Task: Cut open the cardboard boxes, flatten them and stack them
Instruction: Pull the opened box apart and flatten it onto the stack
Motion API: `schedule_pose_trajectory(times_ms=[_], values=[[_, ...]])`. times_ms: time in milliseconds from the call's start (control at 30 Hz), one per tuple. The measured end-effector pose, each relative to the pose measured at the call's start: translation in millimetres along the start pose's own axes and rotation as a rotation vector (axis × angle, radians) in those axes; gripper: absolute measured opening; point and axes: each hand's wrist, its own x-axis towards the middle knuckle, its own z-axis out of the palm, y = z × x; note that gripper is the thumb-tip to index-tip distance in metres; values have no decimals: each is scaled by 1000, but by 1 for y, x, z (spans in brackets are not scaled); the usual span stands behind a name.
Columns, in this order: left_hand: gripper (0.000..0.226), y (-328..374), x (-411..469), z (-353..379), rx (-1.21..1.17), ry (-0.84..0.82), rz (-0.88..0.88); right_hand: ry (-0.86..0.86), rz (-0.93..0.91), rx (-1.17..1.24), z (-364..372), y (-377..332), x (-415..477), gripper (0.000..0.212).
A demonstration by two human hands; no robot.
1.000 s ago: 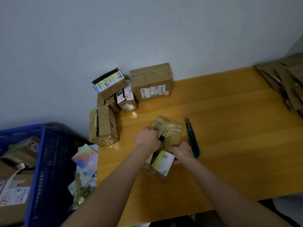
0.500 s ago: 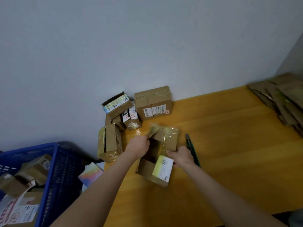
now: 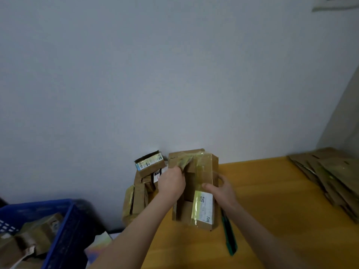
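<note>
raised upright since a second ago: box, low centre of frame, over the tabletop. likely past cutting, into flattening. left hand grip pinching a taped top flap; right hand grip curled round the side wall. brown corrugated card, glossy yellowish tape, white label. green knife set down lower right; flat stack at right edge.

Bare forearms extended, left hand curled gripping box flap, right hand clasping its side
</note>
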Motion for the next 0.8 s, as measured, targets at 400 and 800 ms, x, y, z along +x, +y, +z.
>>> schedule_pose_trajectory(times_ms=[400,800], values=[[29,-8,19,-39,-127,-4,91,-126,-27,63,-26,-22,6,61],[20,0,10,-63,-879,-295,-140,-162,128,285,-45,-2,6,33]])
